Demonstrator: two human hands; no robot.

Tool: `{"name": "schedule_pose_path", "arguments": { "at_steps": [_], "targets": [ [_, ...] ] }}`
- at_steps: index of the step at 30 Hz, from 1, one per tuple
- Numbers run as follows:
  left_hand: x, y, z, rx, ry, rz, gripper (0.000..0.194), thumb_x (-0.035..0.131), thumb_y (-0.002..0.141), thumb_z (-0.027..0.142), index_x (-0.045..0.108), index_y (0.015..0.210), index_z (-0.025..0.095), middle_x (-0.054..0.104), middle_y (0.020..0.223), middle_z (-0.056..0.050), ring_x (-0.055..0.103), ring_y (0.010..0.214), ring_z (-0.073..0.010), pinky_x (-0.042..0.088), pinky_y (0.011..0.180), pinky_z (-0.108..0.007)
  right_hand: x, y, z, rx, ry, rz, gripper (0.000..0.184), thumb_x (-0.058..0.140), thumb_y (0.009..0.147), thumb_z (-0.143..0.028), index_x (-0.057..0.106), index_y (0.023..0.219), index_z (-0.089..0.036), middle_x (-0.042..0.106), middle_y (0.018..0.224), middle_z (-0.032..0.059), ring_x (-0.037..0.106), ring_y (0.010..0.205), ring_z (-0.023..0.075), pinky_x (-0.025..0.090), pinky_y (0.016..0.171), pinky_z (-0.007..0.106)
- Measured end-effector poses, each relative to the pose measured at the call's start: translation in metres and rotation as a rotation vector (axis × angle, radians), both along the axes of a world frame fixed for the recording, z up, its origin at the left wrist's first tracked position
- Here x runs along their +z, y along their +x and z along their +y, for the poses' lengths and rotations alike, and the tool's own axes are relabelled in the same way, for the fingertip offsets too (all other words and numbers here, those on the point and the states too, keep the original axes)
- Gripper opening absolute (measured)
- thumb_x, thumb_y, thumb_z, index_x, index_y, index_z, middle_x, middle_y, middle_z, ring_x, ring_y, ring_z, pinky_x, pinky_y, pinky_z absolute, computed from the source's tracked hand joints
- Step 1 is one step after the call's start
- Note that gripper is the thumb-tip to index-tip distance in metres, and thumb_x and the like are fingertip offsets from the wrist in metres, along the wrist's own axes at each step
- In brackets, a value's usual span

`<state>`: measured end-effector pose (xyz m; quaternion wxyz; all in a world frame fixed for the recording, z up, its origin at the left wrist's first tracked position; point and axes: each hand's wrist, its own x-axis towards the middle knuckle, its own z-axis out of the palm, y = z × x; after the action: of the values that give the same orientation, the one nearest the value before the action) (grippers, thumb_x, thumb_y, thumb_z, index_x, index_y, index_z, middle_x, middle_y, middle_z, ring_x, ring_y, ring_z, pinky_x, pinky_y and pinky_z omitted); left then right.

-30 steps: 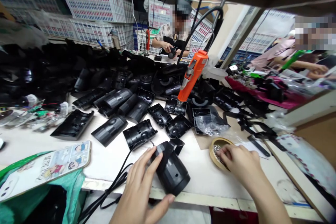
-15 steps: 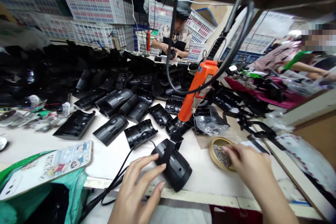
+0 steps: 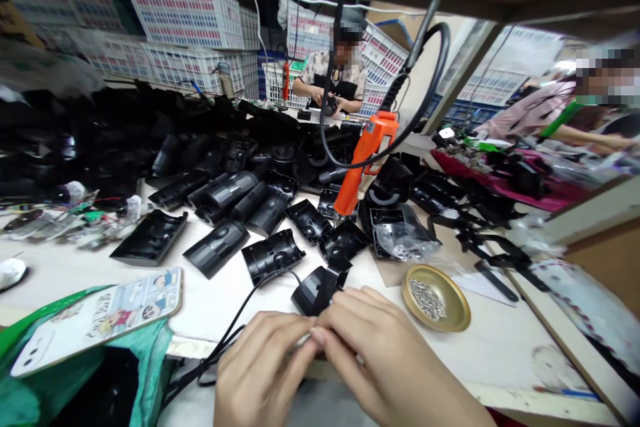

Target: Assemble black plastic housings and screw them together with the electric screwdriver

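My left hand (image 3: 270, 363) and my right hand (image 3: 377, 347) meet at the fingertips above the table's front edge. Both are closed in a pinch, and whatever lies between the fingers is too small and covered to make out. Just beyond them lies a black plastic housing (image 3: 311, 290) with a bracket and a cable; the hands hide its near part. To the right stands a brass-coloured bowl (image 3: 459, 297) holding small silver screws (image 3: 426, 299). An orange electric screwdriver (image 3: 365, 153) hangs over the black parts, tip down.
Several black half-shells (image 3: 273, 255) lie across the middle of the table. A phone (image 3: 110, 317) rests on a green bag (image 3: 150, 353) at left. A clear plastic bag (image 3: 407, 237) lies behind the bowl. Two people work farther back, near stacked white crates (image 3: 185, 13).
My right hand has left the bowl of screws and come over to my left hand. My left fingers, spread beside the housing before, are now closed. The view has shifted slightly.
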<state>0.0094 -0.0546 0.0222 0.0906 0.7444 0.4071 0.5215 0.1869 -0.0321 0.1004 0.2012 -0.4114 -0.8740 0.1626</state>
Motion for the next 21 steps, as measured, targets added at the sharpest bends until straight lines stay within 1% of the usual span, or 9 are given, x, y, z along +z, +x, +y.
{"name": "schedule_pose_path", "arguments": {
  "at_steps": [3,6,10,13,15,17,19,20,21],
  "targets": [
    [-0.002,-0.004,-0.004,0.09,0.043,0.02,0.026,0.065,0.094,0.003,0.066,0.116,0.016,0.073,0.106,-0.007,0.067,0.099,-0.0142,0.056,0.088,-0.022,0.003,-0.006,0.004,0.044,0.03,-0.064,0.02,0.055,0.099,-0.012,0.058,0.081,-0.02,0.063,0.078,-0.0005,0.056,0.071,0.0171,0.042,0.068,0.033],
    [-0.007,-0.009,-0.007,0.088,0.089,0.04,0.028,0.067,0.092,0.002,0.067,0.117,0.014,0.073,0.106,-0.008,0.065,0.103,-0.0156,0.056,0.089,-0.024,0.002,-0.013,0.006,0.082,0.004,-0.085,0.019,0.057,0.097,-0.011,0.059,0.08,-0.019,0.064,0.078,-0.0011,0.057,0.07,0.016,0.043,0.068,0.031],
    [-0.01,-0.016,-0.005,-0.019,0.057,0.027,0.025,0.067,0.089,-0.003,0.066,0.106,0.016,0.072,0.09,-0.004,0.065,0.089,-0.014,0.056,0.08,-0.023,0.0,-0.013,0.009,0.103,-0.083,-0.064,0.016,0.066,0.096,-0.014,0.062,0.082,-0.019,0.066,0.078,-0.002,0.061,0.071,0.0153,0.044,0.066,0.029],
    [-0.013,-0.014,-0.004,-0.137,-0.033,-0.023,0.024,0.064,0.09,-0.003,0.064,0.103,0.018,0.071,0.086,-0.002,0.065,0.082,-0.0131,0.055,0.074,-0.023,0.005,0.001,0.018,0.06,-0.23,0.079,0.019,0.071,0.097,-0.025,0.066,0.079,-0.022,0.065,0.073,-0.0046,0.061,0.069,0.0139,0.045,0.062,0.026],
    [-0.018,-0.009,-0.007,-0.193,-0.109,-0.105,0.019,0.062,0.094,0.003,0.065,0.104,0.02,0.072,0.087,-0.002,0.065,0.08,-0.0134,0.053,0.073,-0.023,0.008,0.013,0.032,-0.061,-0.209,0.278,0.021,0.067,0.099,-0.033,0.069,0.081,-0.024,0.067,0.074,-0.004,0.062,0.069,0.0143,0.046,0.062,0.025],
    [-0.024,-0.002,-0.014,-0.21,-0.256,-0.264,0.011,0.06,0.1,0.015,0.067,0.1,0.023,0.071,0.086,-0.001,0.064,0.077,-0.0134,0.05,0.07,-0.024,0.009,0.026,0.053,-0.308,-0.029,0.542,0.019,0.065,0.099,-0.036,0.072,0.086,-0.024,0.068,0.077,-0.0017,0.062,0.071,0.0156,0.046,0.064,0.026],
    [-0.03,0.005,-0.021,-0.188,-0.436,-0.434,0.018,0.055,0.104,0.027,0.069,0.092,0.024,0.068,0.081,0.0,0.063,0.074,-0.0134,0.047,0.067,-0.024,0.008,0.038,0.08,-0.587,0.152,0.833,0.014,0.066,0.094,-0.035,0.072,0.091,-0.023,0.067,0.081,0.0003,0.062,0.073,0.0164,0.045,0.063,0.026],
    [-0.033,0.007,-0.024,-0.173,-0.511,-0.494,0.023,0.054,0.104,0.032,0.069,0.089,0.023,0.066,0.079,0.0,0.062,0.072,-0.0134,0.046,0.067,-0.024,0.006,0.043,0.094,-0.681,0.186,0.957,0.014,0.064,0.092,-0.034,0.071,0.094,-0.023,0.067,0.084,0.0016,0.063,0.076,0.0169,0.045,0.062,0.026],
    [-0.036,0.009,-0.026,-0.164,-0.565,-0.534,0.027,0.054,0.104,0.035,0.069,0.086,0.023,0.064,0.078,0.0,0.062,0.072,-0.0135,0.045,0.067,-0.024,0.004,0.047,0.107,-0.732,0.184,1.038,0.016,0.062,0.091,-0.035,0.07,0.098,-0.023,0.069,0.092,0.0037,0.065,0.083,0.0184,0.047,0.064,0.027]
  ]
}}
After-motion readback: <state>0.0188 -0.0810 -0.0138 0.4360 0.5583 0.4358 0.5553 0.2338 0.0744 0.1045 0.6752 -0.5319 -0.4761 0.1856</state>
